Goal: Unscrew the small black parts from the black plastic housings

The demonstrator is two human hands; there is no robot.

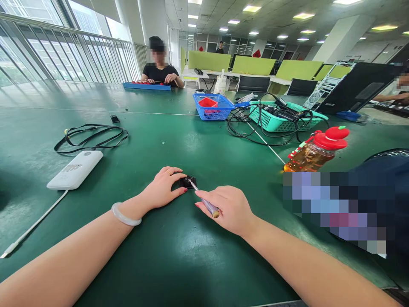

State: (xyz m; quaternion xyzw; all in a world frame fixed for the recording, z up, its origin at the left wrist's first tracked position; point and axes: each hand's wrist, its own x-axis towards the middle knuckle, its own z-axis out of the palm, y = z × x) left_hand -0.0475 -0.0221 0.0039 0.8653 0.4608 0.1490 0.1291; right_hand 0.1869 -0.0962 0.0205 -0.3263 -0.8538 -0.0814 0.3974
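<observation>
A small black block [188, 182] lies on the green table [191, 256] in front of me. My left hand [168, 185] holds its left side, with the thumb and fingers curled round it. In my right hand [225, 207] is a slim screwdriver-like tool [209, 205] with a clear purplish handle, pinched between thumb and fingers. Its thin tip meets the top of the black block. Details on the block are too small to tell. A pale bangle is on my left wrist.
A white power bank [76, 169] and black cable [91, 138] lie left. Ahead are a blue basket [213, 111] and a teal basket [275, 121] of cables. A red-lidded bottle [315, 151] stands right. A person sits across, hands at a blue tray [147, 86].
</observation>
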